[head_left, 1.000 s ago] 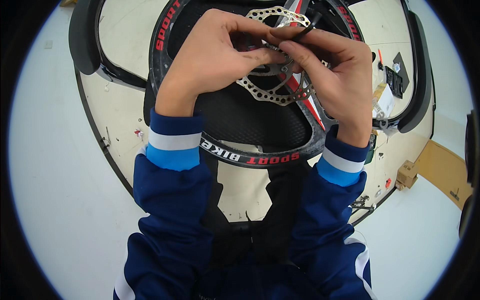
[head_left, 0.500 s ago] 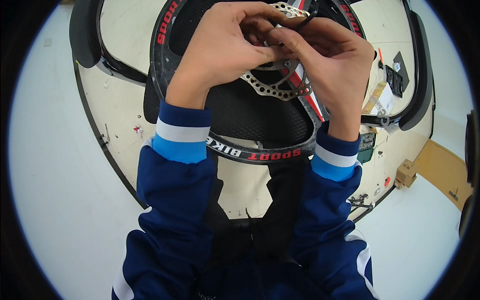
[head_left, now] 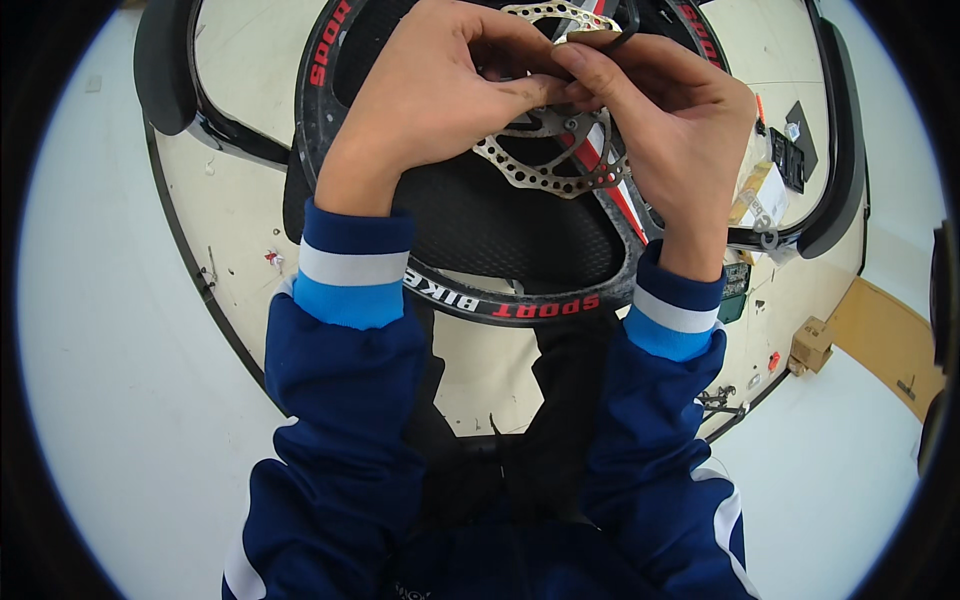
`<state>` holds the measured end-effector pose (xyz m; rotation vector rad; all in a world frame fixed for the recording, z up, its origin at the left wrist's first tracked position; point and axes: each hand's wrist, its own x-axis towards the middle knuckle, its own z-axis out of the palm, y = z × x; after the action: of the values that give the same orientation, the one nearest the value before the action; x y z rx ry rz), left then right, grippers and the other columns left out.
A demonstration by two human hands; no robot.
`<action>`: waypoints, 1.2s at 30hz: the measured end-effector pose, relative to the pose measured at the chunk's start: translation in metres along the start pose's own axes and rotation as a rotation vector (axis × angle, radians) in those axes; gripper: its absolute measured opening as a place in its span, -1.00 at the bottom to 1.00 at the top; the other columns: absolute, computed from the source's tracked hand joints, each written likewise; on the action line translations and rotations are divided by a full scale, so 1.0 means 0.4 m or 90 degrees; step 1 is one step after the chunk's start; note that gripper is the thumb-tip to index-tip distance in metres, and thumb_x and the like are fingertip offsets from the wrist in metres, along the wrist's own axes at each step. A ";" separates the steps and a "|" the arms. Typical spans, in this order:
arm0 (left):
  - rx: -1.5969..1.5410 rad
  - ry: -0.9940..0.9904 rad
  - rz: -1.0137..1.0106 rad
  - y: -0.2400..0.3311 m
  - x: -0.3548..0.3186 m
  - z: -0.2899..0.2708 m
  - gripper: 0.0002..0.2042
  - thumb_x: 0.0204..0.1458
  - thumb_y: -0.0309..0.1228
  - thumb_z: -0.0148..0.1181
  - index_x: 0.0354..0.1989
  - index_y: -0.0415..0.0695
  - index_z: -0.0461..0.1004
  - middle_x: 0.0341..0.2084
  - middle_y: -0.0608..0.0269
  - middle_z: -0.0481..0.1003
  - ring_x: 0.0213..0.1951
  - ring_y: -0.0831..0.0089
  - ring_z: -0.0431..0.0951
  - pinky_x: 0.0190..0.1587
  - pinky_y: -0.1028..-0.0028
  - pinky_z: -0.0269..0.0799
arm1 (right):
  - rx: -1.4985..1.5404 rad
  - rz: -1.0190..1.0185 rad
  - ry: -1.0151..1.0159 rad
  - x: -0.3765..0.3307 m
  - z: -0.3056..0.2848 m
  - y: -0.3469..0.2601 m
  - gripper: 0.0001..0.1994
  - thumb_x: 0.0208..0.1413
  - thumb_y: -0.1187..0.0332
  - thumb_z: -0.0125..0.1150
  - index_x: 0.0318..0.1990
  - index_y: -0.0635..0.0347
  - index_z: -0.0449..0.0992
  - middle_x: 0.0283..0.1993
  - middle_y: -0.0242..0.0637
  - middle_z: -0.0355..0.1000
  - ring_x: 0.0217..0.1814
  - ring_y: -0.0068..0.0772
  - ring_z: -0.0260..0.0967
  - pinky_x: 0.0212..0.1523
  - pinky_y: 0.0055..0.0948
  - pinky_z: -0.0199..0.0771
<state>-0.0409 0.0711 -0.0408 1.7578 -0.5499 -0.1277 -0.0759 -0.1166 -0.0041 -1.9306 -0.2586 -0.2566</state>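
Pale round surface (head_left: 240, 230) with black edging, over light floor; black bike wheel (head_left: 470, 230) lying flat on it, red and white lettering on rim.

Both hands over wheel hub. Left hand (head_left: 430, 100) curled, fingertips pressed together on something small at the hub, just above silver perforated brake disc (head_left: 545, 165). Right hand (head_left: 670, 130) pinching same spot from the other side, a thin black loop (head_left: 620, 25) by its fingertips; exact item in the pinch hidden. Disc seated at wheel centre, red spoke beneath it.

Step in hand, by judgement: fiddling a small fastener or part at disc centre. Next move likely calls for steady fingertip alignment, wheel kept still, disc not shifted.

Right of wheel: small clear bag with yellow-white contents (head_left: 755, 195), touching rim edge; dark flat square piece (head_left: 800, 140) beyond it. Below-right of wheel: small green block (head_left: 733, 300) and tiny red bit (head_left: 773, 360) on surface. Further right, off surface: small brown cardboard box (head_left: 810, 345), tan panel (head_left: 890, 340) on floor.
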 end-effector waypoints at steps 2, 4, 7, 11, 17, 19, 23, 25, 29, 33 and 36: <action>0.011 0.004 -0.005 0.005 -0.004 -0.006 -0.75 0.00 -0.49 0.40 -0.13 -0.27 0.64 -0.34 0.18 0.65 -0.26 0.47 0.65 -0.12 0.52 0.56 | 0.034 0.012 0.000 -0.001 0.004 -0.013 -0.83 0.09 0.47 0.40 -0.18 0.37 0.66 -0.35 -0.24 0.62 -0.36 -0.55 0.56 -0.28 -0.63 0.57; 0.025 0.000 -0.005 0.006 -0.002 -0.003 -0.76 0.00 -0.49 0.40 -0.14 -0.27 0.63 -0.34 0.19 0.64 -0.26 0.49 0.64 -0.13 0.52 0.56 | 0.046 0.015 0.008 -0.002 0.005 -0.011 -0.83 0.08 0.46 0.41 -0.22 0.38 0.66 -0.38 -0.25 0.61 -0.39 -0.55 0.56 -0.32 -0.64 0.56; 0.061 -0.046 -0.031 0.007 -0.002 -0.011 -0.77 0.00 -0.50 0.39 -0.15 -0.28 0.63 -0.35 0.19 0.64 -0.26 0.50 0.64 -0.13 0.52 0.55 | 0.052 0.010 0.023 -0.002 0.012 0.002 -0.84 0.03 0.44 0.44 -0.31 0.39 0.67 -0.44 -0.27 0.60 -0.43 -0.58 0.55 -0.39 -0.67 0.54; 0.039 -0.037 -0.015 0.013 0.001 -0.013 -0.77 0.01 -0.50 0.38 -0.15 -0.29 0.62 -0.36 0.20 0.64 -0.26 0.49 0.64 -0.12 0.52 0.55 | 0.061 0.015 0.032 -0.001 0.013 -0.006 -0.84 0.03 0.44 0.44 -0.32 0.39 0.67 -0.45 -0.27 0.60 -0.43 -0.59 0.54 -0.39 -0.67 0.53; 0.004 -0.015 0.002 0.000 -0.002 -0.016 -0.76 0.02 -0.48 0.38 -0.14 -0.29 0.62 -0.33 0.19 0.64 -0.25 0.47 0.65 -0.10 0.51 0.55 | 0.018 -0.018 -0.006 0.001 0.010 -0.006 -0.84 0.11 0.48 0.38 -0.19 0.38 0.66 -0.38 -0.23 0.61 -0.39 -0.54 0.56 -0.32 -0.63 0.55; 0.025 -0.030 0.005 0.004 -0.002 -0.020 -0.77 0.04 -0.48 0.37 -0.13 -0.29 0.62 -0.30 0.17 0.64 -0.23 0.45 0.65 -0.08 0.50 0.56 | 0.021 -0.016 -0.006 0.002 0.005 -0.006 -0.85 0.11 0.49 0.37 -0.19 0.38 0.66 -0.38 -0.23 0.61 -0.39 -0.53 0.56 -0.32 -0.62 0.55; -0.139 0.086 0.000 -0.004 0.006 -0.047 -0.80 0.07 -0.49 0.34 -0.17 -0.33 0.62 -0.34 0.16 0.64 -0.31 0.47 0.63 -0.18 0.51 0.56 | 0.015 0.006 0.055 0.006 -0.037 0.004 -0.82 0.11 0.44 0.38 -0.17 0.35 0.67 -0.37 -0.21 0.61 -0.38 -0.50 0.57 -0.29 -0.59 0.56; -0.208 0.145 -0.050 0.014 0.009 -0.053 -0.82 0.07 -0.52 0.32 -0.22 -0.39 0.62 -0.40 0.16 0.63 -0.39 0.50 0.61 -0.28 0.55 0.56 | 0.001 0.000 0.081 0.008 -0.053 0.013 -0.79 0.10 0.39 0.40 -0.16 0.34 0.66 -0.35 -0.18 0.62 -0.37 -0.46 0.59 -0.29 -0.57 0.57; 0.009 0.014 0.046 0.000 -0.001 -0.054 -0.79 0.10 -0.44 0.33 -0.12 -0.25 0.64 -0.25 0.14 0.65 -0.17 0.40 0.65 -0.02 0.47 0.56 | 0.032 0.020 0.060 0.002 -0.032 0.015 -0.79 0.10 0.42 0.40 -0.16 0.37 0.65 -0.33 -0.16 0.62 -0.37 -0.43 0.59 -0.30 -0.55 0.59; -0.106 0.026 -0.058 0.012 0.001 -0.025 -0.81 0.11 -0.47 0.31 -0.14 -0.28 0.63 -0.28 0.13 0.64 -0.21 0.43 0.64 -0.08 0.49 0.56 | 0.086 0.027 0.024 0.001 -0.008 0.002 -0.80 0.11 0.43 0.39 -0.17 0.38 0.65 -0.34 -0.17 0.62 -0.37 -0.45 0.59 -0.29 -0.55 0.58; -0.137 0.101 -0.194 0.066 0.015 -0.044 -0.84 0.11 -0.53 0.29 -0.20 -0.38 0.62 -0.36 0.16 0.63 -0.30 0.52 0.62 -0.21 0.57 0.55 | 0.071 0.048 0.075 -0.003 -0.021 -0.003 -0.80 0.11 0.42 0.39 -0.17 0.36 0.66 -0.35 -0.18 0.62 -0.37 -0.46 0.58 -0.29 -0.56 0.58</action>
<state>-0.0368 0.0800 -0.0102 1.6132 -0.1436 -0.2489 -0.0777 -0.1243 -0.0003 -1.8042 -0.1197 -0.2989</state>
